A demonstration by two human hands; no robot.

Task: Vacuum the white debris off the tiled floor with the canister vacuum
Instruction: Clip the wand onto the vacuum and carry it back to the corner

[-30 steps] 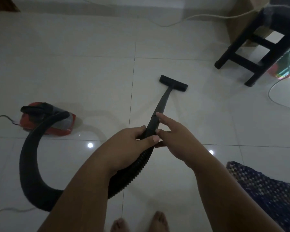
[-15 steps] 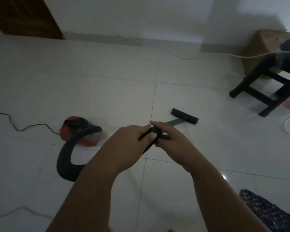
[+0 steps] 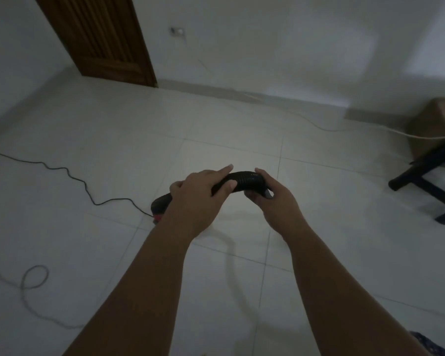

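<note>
Hose sits dead centre of the head view, bridged between both hands and arched slightly upward in the middle. Black plastic, corrugated, fine ribs catching small highlights near its 3 o'clock end.

Left hand grips the hose's 9 o'clock end: fingers wrapped round it, thumb across the near side, index finger lying straight along the top and pointing to about 1 o'clock. Right hand clamps the 3 o'clock end, fingers curled over the top and thumb tucked underneath. A short grey piece shows at its palm; we can't tell what part it is. Both forearms reach in from 6 o'clock.

Canister vacuum is on the floor at 8 o'clock from the left hand, mostly hidden behind that wrist. We see only a rounded dark top and a sliver of red shell low down. A thin black power cord leaves it and runs in kinks toward 9 o'clock, out of frame.

Tiled floor: large pale square tiles, glossy, thin grout lines. A thin grey cord loops on it at 8 o'clock.

Surroundings:
- brown wooden door, grooved panel, at 11 o'clock
- black stool, square legs and rungs, at 3 o'clock
- cardboard box behind it, at 2 o'clock
- pale cable along the floor from the wall toward the box
- corner of a dark woven rug at 5 o'clock

Lighting is dim, fine detail is soft.
</note>
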